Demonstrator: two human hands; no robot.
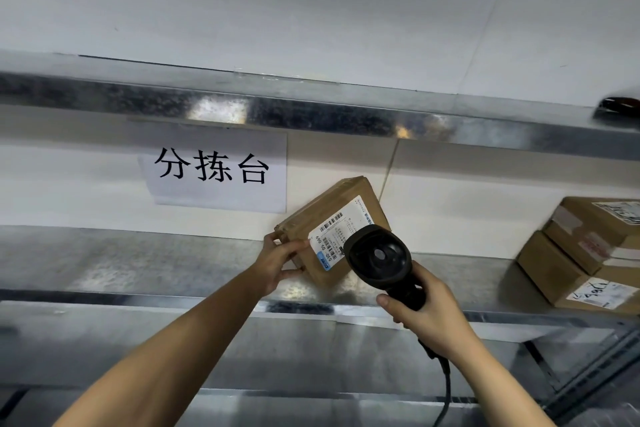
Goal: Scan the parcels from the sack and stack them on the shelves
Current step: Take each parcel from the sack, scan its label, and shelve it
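A brown cardboard parcel (341, 208) with a white barcode label stands tilted on the metal shelf (138, 263), its top leaning towards the white wall. My left hand (280, 262) grips the parcel's lower left corner, thumb underneath and fingers on its face. A black corded barcode scanner (381, 258) is held by its handle in my right hand (424, 310), with its head just in front of the label's right end. The sack is out of sight.
Two stacked cardboard parcels (585, 253) sit at the right end of the same shelf. A paper sign with black characters (214, 168) hangs on the wall. Another metal shelf (311, 111) runs above; a dark object (620, 104) lies on its right end.
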